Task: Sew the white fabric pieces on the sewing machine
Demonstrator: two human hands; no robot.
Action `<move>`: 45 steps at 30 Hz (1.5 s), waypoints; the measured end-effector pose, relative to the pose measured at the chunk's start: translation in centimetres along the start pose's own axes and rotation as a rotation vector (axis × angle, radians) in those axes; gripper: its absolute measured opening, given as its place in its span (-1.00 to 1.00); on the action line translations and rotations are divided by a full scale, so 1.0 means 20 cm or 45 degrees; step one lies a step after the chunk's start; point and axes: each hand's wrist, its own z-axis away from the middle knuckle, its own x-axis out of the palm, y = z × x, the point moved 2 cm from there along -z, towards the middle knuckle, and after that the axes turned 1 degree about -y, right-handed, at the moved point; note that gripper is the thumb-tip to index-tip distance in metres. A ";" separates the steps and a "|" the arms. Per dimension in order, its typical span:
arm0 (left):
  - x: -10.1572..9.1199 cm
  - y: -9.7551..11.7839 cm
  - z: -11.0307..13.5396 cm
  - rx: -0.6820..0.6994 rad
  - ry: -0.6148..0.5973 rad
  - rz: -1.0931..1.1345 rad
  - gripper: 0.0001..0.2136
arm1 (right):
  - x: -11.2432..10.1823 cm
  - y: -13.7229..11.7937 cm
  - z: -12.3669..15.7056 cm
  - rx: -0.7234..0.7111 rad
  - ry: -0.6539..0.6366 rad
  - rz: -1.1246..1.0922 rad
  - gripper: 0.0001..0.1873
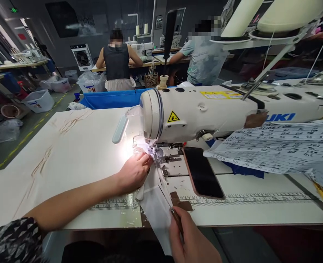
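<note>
Left hand flat on white fabric strip beside sewing machine; right hand gripping tweezers

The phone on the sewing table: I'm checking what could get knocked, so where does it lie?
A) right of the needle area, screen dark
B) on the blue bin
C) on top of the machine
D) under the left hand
A: the phone lies flat on the table, right of the needle plate, screen dark.

Blue letters "UKI" showed on the white sewing machine, and a yellow triangular warning sign sat near its head. The printed sheet was unreadable.
</note>
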 end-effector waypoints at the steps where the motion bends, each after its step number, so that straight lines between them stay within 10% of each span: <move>1: 0.01 0.00 0.01 0.013 0.034 0.027 -0.66 | 0.00 0.00 -0.01 -0.016 0.013 0.028 -0.79; 11: 0.02 -0.01 0.07 0.113 0.196 0.096 -0.64 | -0.01 -0.01 -0.02 -0.102 0.125 0.180 -0.77; 45: 0.00 0.08 0.09 0.049 -0.004 -0.064 -0.55 | 0.08 -0.06 -0.19 -0.031 0.161 0.161 -0.74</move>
